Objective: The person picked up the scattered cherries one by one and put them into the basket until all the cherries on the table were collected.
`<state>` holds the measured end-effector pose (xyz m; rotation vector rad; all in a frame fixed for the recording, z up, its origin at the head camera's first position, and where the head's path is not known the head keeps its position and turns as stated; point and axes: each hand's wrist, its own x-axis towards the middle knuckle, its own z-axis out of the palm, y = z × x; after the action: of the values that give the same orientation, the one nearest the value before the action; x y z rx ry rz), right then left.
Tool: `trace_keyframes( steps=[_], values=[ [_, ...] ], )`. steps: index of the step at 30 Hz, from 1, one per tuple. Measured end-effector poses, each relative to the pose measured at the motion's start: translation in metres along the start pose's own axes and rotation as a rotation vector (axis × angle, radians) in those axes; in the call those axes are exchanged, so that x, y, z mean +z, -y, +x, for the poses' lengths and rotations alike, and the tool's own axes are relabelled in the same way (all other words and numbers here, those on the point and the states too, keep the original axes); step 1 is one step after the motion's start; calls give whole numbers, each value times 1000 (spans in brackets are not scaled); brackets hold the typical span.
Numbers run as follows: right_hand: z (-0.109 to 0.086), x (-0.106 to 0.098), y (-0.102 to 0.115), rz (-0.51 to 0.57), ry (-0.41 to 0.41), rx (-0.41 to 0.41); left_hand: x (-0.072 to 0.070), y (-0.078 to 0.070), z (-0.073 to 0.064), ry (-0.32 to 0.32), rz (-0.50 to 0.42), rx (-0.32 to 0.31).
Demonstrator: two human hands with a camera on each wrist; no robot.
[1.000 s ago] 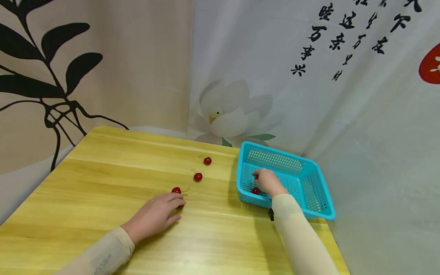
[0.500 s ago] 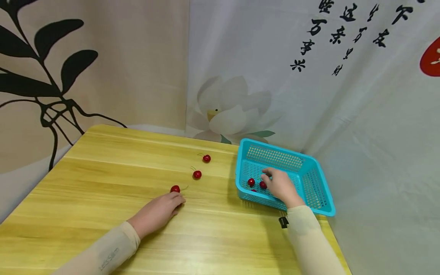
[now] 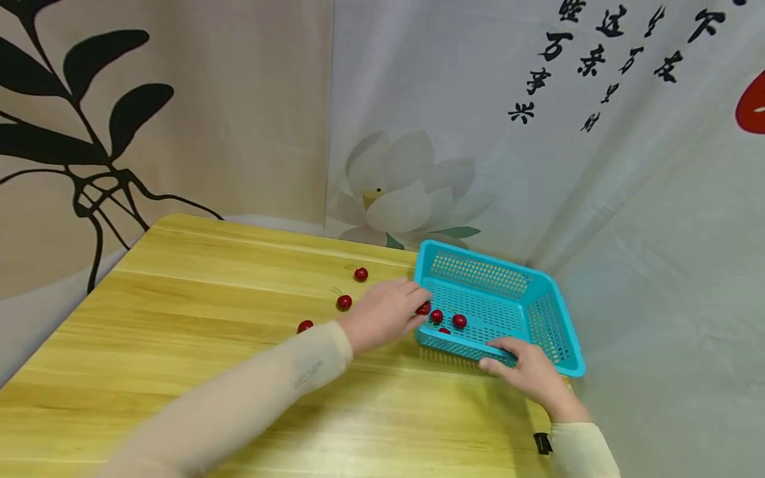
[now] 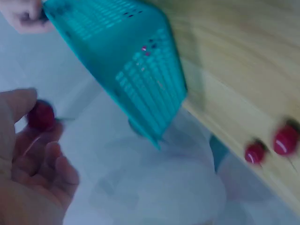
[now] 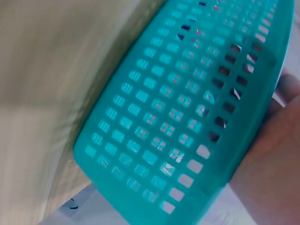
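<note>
My left hand point(image 3: 382, 313) pinches a red cherry point(image 3: 424, 308) over the left rim of a blue plastic basket point(image 3: 484, 273). In the left wrist view that cherry point(image 4: 41, 115) sits between thumb and fingers, its stem pointing out. My right hand point(image 3: 532, 377) grips the basket's front rim, thumb outside and fingers over the edge; the right wrist view has this hand point(image 5: 274, 154) against the perforated side. Inside the basket lie a cherry point(image 3: 437, 317), another cherry point(image 3: 459, 321) and a partly hidden cherry point(image 3: 444, 330) behind the front wall.
On the wooden table point(image 3: 197, 299), left of the basket, lie a back cherry point(image 3: 361, 274), a middle cherry point(image 3: 344, 303) and a front cherry point(image 3: 305, 326) partly behind my left sleeve. A printed curtain point(image 3: 412, 99) hangs behind the table. The basket stands near the table's right edge.
My left hand has lifted a cherry off the table and carried it right to the basket. My right hand has let go of a cherry inside, drawn back and taken the front rim.
</note>
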<state>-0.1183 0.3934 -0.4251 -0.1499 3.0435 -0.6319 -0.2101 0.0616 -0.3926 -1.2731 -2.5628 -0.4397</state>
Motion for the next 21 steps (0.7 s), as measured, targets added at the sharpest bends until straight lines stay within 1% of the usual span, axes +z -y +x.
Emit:
trace_keyframes(
  steps=[1,3,5,6,7,9,10,12,13,14,16,17,18,19,20,21],
  values=[
    [-2,3,0,-1,-12,-28,6,-4,14,21,3,-9],
    [-4,9,2,-19,-59,-64,21,-11,37,81,16,-52],
    [-4,13,3,-36,-112,-99,35,-17,52,132,30,-99],
    [-4,14,4,-41,-135,-118,39,-20,57,160,40,-114],
    [-3,17,5,-45,-154,-138,43,-21,58,186,55,-128],
    [-1,22,9,-54,-191,-181,47,-22,58,217,72,-147],
    [0,24,11,-64,-206,-198,47,-21,57,222,62,-155],
    [2,28,16,-78,-228,-226,44,-17,52,209,7,-169],
    [4,29,19,-82,-239,-240,41,-13,49,183,-30,-180],
    [5,31,22,-88,-248,-252,38,-8,44,146,-79,-189],
    [6,34,28,-101,-259,-267,30,7,29,63,-182,-222],
    [6,36,31,-103,-264,-275,26,16,18,22,-218,-244],
    [6,38,33,-110,-271,-285,23,27,6,-19,-230,-268],
    [6,40,36,-117,-281,-295,20,37,-8,-36,-222,-303],
    [6,42,38,-128,-289,-301,17,48,-23,-35,-200,-334],
    [6,44,39,-137,-299,-306,15,58,-39,-19,-161,-367]
  ],
)
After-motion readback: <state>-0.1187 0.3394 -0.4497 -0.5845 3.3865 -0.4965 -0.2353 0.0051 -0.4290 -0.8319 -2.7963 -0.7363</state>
